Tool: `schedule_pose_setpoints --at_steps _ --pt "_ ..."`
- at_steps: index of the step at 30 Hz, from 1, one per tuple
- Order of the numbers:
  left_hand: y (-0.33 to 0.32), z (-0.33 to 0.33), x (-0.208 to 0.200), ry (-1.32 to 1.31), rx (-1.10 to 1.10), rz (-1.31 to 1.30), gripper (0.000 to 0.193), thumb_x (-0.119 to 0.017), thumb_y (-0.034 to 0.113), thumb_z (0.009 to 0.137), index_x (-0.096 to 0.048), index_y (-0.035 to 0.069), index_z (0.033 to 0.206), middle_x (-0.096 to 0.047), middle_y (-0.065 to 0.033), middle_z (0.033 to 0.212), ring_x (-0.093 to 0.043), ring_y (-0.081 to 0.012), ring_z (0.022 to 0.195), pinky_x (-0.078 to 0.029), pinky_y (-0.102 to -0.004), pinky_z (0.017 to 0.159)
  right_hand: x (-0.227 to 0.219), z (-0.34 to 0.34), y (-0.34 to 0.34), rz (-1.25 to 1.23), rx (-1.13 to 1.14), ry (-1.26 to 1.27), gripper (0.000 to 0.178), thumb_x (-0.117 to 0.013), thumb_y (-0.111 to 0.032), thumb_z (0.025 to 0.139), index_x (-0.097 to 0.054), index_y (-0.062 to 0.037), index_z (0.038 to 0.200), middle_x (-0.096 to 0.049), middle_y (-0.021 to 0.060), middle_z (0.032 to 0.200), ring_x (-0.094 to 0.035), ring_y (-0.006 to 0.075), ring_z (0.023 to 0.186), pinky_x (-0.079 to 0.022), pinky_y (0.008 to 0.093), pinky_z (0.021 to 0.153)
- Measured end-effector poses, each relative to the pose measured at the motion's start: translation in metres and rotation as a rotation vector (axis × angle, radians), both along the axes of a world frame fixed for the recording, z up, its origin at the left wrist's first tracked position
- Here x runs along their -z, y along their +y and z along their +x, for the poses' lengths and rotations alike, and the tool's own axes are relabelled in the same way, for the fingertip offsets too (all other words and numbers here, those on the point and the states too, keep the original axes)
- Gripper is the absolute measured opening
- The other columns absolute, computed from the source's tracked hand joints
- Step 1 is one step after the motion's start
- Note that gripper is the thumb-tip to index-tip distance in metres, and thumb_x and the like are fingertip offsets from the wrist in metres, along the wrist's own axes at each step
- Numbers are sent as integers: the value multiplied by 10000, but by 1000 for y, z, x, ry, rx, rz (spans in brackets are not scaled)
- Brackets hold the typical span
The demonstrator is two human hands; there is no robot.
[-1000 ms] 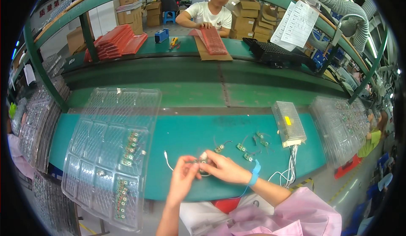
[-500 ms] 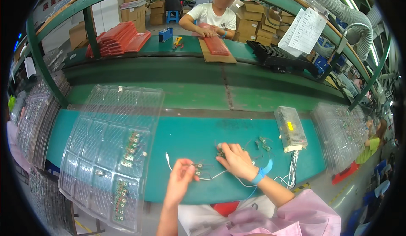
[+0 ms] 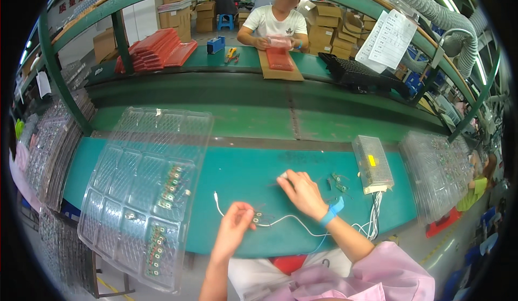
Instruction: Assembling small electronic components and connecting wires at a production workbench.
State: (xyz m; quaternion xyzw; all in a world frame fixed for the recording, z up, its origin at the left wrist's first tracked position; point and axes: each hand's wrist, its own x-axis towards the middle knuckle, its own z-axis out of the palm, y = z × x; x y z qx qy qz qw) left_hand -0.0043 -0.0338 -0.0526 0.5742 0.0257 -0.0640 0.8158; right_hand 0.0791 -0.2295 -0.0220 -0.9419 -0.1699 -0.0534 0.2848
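Note:
My left hand point(image 3: 235, 224) is closed in a pinch on a small circuit board point(image 3: 258, 215) with thin wire leads, over the near part of the green table. To its right and a little farther off, my right hand point(image 3: 303, 194) has thumb and forefinger pressed together; what they hold, if anything, is too small and blurred to make out. A blue strap point(image 3: 333, 211) circles my right wrist. Several small green boards point(image 3: 338, 184) with wires lie right of that hand. A white cable point(image 3: 291, 218) with a plug runs across the table beneath my hands.
A clear plastic tray point(image 3: 116, 195) at left holds rows of circuit boards point(image 3: 156, 249). A perforated metal box point(image 3: 373, 163) with white wires stands at right, beside stacked clear trays point(image 3: 434, 177). Across the green belt point(image 3: 243, 115), a person handles red bubble-wrap bags point(image 3: 279, 59).
My right hand has lifted slightly away from me, and the board beneath its fingers no longer shows. My left hand stays nearly in place. The person opposite has raised part of the red bag.

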Motion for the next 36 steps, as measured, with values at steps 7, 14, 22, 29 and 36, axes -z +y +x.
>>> schedule_pose_setpoints --at_steps 7,14,22,29,36 --pt "-11 -1 -7 -2 48 55 149 -545 143 926 -529 33 1026 -524 -22 833 -505 -86 650 -396 -180 626 -14 -1 2 668 -25 798 189 -496 -224 938 -520 -37 922 -564 49 747 -524 127 623 -421 232 515" --pt "-20 -4 -7 13 19 13 138 -541 145 928 -539 34 1011 -537 -25 849 -505 -80 648 -385 -171 612 -4 -14 -3 1151 -126 1057 147 -510 -142 928 -548 -38 1024 -567 30 786 -487 60 602 -369 189 481" --pt "-23 -8 -12 20 1 19 135 -537 146 930 -544 33 1003 -551 -29 881 -508 -83 653 -385 -171 606 -15 -23 -4 1404 7 1137 301 -510 -107 916 -515 -37 1209 -566 13 804 -479 46 585 -351 167 485" --pt "-26 -14 -10 32 51 -43 137 -531 149 935 -546 34 1008 -552 -31 910 -515 -87 665 -387 -176 615 -2 -24 -17 1441 -282 1138 340 -513 -105 912 -508 -43 1247 -588 19 840 -482 45 601 -355 166 498" --pt "-31 -20 -9 48 64 -77 140 -533 153 935 -547 36 1009 -554 -33 922 -518 -87 669 -387 -178 623 -7 -35 -12 1445 -78 1142 352 -510 -125 922 -501 -46 1265 -598 20 813 -444 40 535 -333 174 452"
